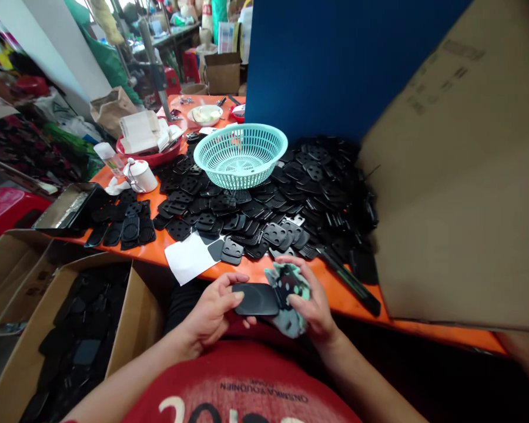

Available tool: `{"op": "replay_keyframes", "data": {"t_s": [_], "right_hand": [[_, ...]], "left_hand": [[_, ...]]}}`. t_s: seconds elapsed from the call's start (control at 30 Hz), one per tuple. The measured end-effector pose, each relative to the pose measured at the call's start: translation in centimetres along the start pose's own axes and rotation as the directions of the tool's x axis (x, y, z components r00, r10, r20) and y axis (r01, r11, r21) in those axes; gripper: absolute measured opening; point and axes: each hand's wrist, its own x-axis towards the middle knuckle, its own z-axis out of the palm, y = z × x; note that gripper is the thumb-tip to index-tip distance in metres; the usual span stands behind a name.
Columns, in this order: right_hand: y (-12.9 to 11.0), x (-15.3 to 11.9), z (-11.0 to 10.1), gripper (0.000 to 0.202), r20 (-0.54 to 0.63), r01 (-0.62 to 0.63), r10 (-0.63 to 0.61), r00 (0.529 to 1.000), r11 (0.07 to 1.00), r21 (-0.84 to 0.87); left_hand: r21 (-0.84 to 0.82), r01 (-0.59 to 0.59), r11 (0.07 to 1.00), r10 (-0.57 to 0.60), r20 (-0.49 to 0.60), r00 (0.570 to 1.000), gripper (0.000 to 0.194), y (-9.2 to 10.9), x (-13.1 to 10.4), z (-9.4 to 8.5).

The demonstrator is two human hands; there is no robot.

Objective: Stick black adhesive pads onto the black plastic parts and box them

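Note:
My left hand (214, 311) grips the smooth, rounded end of a black plastic case (256, 299), thumb on top and fingers beneath. A darker part with round holes adjoins it on the right; whether a hinge joins the two I cannot tell. My right hand (315, 302) is closed around a pale green cloth (291, 324), its thumb pressing on the holed part against the cloth. Just beyond my hands, many similar black plastic pieces (233, 247) lie heaped on the orange table (335, 282). A white sheet (187, 258) is at the table's near edge.
A light-blue plastic basket (242, 155) rests on the heap. A cardboard sheet (462, 205) and a blue panel (335, 64) bound the right and back. On the left are a white lidded cup (141, 176), a black tray (68, 208) and a carton (136, 305) of black pieces.

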Motion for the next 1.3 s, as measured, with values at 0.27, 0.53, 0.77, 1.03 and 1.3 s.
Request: {"op": "replay_keyframes", "data": {"t_s": [0.27,0.53,0.77,1.03,1.3], "right_hand": [[1.3,-0.7,0.8,0.04,-0.173,-0.159,0.234,0.957,0.919,0.36],[1.0,-2.7,1.3,0.035,0.024,-0.29,0.299,0.954,0.899,0.329],[3.0,-4.1,-2.4,0.065,0.308,-0.43,0.348,0.886,0.865,0.259],[2.0,-3.1,2.0,0.021,0.138,-0.376,0.358,0.923,0.917,0.132],[1.0,-1.8,-2.1,0.021,0.135,-0.174,0.259,0.956,0.877,-0.447]], "left_hand": [[0.104,0.001,0.995,-0.008,0.062,0.998,0.045,-1.2,2.0,-2.9],[0.411,0.152,0.899,-0.295,0.312,0.903,0.032,-1.2,1.4,-0.6],[0.462,0.098,0.882,-0.118,0.013,0.993,0.044,-0.3,2.6,-2.3],[0.879,-0.416,0.234,0.293,0.344,0.892,0.086,-2.4,2.5,-0.7],[0.754,-0.242,0.61,0.032,0.282,0.959,0.066,-2.9,3.3,0.3]]}}
